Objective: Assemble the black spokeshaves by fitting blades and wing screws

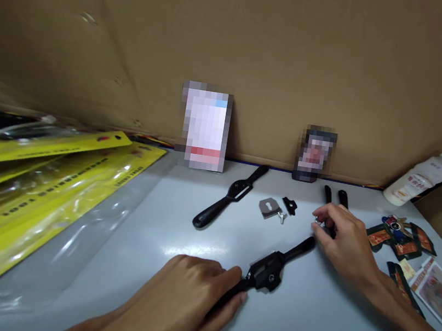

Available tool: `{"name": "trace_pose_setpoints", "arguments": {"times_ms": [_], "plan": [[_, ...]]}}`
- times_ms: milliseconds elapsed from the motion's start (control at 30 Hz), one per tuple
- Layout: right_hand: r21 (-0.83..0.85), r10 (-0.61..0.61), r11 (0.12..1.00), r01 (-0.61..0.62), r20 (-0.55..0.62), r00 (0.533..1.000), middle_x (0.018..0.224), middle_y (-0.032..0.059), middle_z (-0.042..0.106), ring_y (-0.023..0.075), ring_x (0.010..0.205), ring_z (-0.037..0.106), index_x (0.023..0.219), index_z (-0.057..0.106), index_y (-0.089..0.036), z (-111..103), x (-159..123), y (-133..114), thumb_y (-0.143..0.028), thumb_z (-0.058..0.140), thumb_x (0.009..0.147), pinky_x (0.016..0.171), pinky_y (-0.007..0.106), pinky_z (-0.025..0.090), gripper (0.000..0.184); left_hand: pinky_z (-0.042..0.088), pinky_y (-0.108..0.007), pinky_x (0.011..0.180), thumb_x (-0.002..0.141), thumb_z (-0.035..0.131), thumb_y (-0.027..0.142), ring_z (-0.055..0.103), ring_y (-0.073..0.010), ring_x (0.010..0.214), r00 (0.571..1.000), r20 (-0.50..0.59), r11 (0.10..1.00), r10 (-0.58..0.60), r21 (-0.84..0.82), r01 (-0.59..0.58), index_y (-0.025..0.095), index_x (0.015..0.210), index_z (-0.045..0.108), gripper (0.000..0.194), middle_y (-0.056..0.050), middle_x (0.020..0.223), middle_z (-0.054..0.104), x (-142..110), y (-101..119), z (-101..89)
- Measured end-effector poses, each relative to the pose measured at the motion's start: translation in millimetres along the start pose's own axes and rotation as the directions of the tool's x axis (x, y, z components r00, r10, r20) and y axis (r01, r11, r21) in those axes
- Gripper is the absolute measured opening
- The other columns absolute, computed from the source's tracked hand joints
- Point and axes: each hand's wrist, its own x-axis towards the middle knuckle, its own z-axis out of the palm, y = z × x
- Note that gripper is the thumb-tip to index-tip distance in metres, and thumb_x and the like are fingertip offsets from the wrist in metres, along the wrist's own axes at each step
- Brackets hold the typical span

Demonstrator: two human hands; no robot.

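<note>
In the near middle, my left hand (200, 301) is wrapped round one handle of a black spokeshave (267, 272); its other handle points up to the right. My right hand (345, 239) is closed in a pinch on a small shiny metal piece (318, 220), too small to make out fully. Behind its fingers rise two black handles (327, 193) of a tool mostly hidden by the hand. Another black spokeshave body (238, 190) lies on the table farther back. Beside it are a grey metal blade (268, 207), a silver wing screw (282, 217) and a black clamp plate (290, 205).
Yellow cards in clear plastic packaging (53, 201) cover the left of the table (192, 244). A blurred upright panel (205, 130) and a phone-like object (314, 154) lean on the cardboard wall (264, 44). A bottle (422, 176), keys (397, 226) and green-red packets (405, 248) are at right.
</note>
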Motion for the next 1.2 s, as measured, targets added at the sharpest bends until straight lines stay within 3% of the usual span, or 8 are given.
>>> {"name": "trace_pose_setpoints", "arguments": {"times_ms": [167,333,467,567,633,700,933,1200], "plan": [[-0.187,-0.04,0.98,0.07,0.16,0.986,0.093,0.0102,0.067,0.0268,0.091,0.061,0.098,0.074,-0.016,9.5,0.9,12.2,-0.007,0.055,0.096,0.078,0.039,0.049,0.021,0.026,-0.032,0.05,0.103,0.038,0.028,0.063,-0.0212,0.048,0.999,0.026,1.0,-0.027,-0.005,0.027,0.024,0.078,0.058,0.033,0.0,0.059,0.064,1.0,-1.3,-0.3],[-0.14,-0.036,0.988,0.065,0.2,0.979,0.093,0.0096,0.067,0.0259,0.09,0.062,0.101,0.077,-0.016,12.2,0.9,15.3,-0.003,0.053,0.091,0.082,0.041,0.051,0.029,0.025,-0.032,0.051,0.103,0.038,0.03,0.062,-0.0209,0.049,0.997,0.067,0.999,-0.049,-0.001,0.049,0.023,0.077,0.058,0.033,0.0,0.059,0.063,1.3,-1.7,-1.4],[-0.051,-0.138,0.989,0.142,0.08,0.987,0.095,0.0114,0.067,0.0264,0.09,0.061,0.106,0.075,-0.013,5.5,-3.5,4.2,-0.004,0.05,0.091,0.081,0.042,0.051,0.031,0.024,-0.032,0.051,0.102,0.039,0.03,0.062,-0.0213,0.05,0.996,0.078,0.999,-0.05,-0.006,0.051,0.023,0.077,0.057,0.032,-0.001,0.06,0.063,1.4,-1.0,-2.3],[0.054,-0.371,0.927,0.371,-0.006,0.928,0.1,0.0123,0.066,0.0258,0.092,0.059,0.114,0.071,-0.01,-3.6,-13.8,-20.7,-0.006,0.051,0.092,0.082,0.041,0.051,0.031,0.023,-0.032,0.051,0.102,0.042,0.03,0.062,-0.0211,0.05,0.997,0.068,0.999,-0.047,-0.008,0.047,0.023,0.077,0.058,0.031,-0.001,0.059,0.064,2.8,-0.5,-4.2],[0.086,-0.526,0.85,0.519,0.087,0.846,0.11,0.0141,0.066,0.0272,0.098,0.058,0.12,0.067,-0.009,-7.7,-21.6,-37.0,-0.008,0.05,0.09,0.086,0.041,0.052,0.035,0.023,-0.032,0.052,0.101,0.044,0.03,0.063,-0.0208,0.05,0.997,0.062,0.999,-0.048,-0.016,0.049,0.022,0.075,0.057,0.03,-0.001,0.059,0.064,3.8,-0.2,-5.3],[0.089,-0.58,0.814,0.574,0.172,0.796,0.119,0.0155,0.066,0.0285,0.103,0.057,0.125,0.064,-0.008,-8.1,-27.6,-46.9,-0.009,0.049,0.089,0.09,0.042,0.052,0.038,0.024,-0.032,0.052,0.101,0.046,0.03,0.063,-0.0202,0.051,0.997,0.058,0.998,-0.055,-0.029,0.057,0.022,0.074,0.057,0.03,-0.001,0.059,0.064,4.2,-0.1,-5.7],[-0.003,-0.608,0.787,0.617,0.164,0.777,0.112,0.0126,0.071,0.0273,0.099,0.06,0.125,0.063,-0.008,6.8,-33.8,-44.5,-0.011,0.04,0.103,0.085,0.039,0.051,0.032,0.022,-0.032,0.053,0.1,0.041,0.033,0.061,-0.0196,0.051,0.989,0.107,0.989,-0.101,-0.096,0.112,0.022,0.073,0.055,0.032,-0.002,0.062,0.067,5.4,-0.9,-5.7],[-0.086,-0.644,0.754,0.651,0.099,0.758,0.095,0.0115,0.072,0.022,0.079,0.059,0.103,0.07,-0.009,10.4,-32.5,-52.9,-0.008,0.023,0.108,0.066,0.035,0.046,0.047,0.022,-0.033,0.055,0.098,0.036,0.042,0.06,-0.0208,0.055,0.957,0.202,0.968,-0.207,-0.099,0.23,0.023,0.068,0.044,0.036,-0.004,0.062,0.067,7.9,-2.7,-5.4]]}}
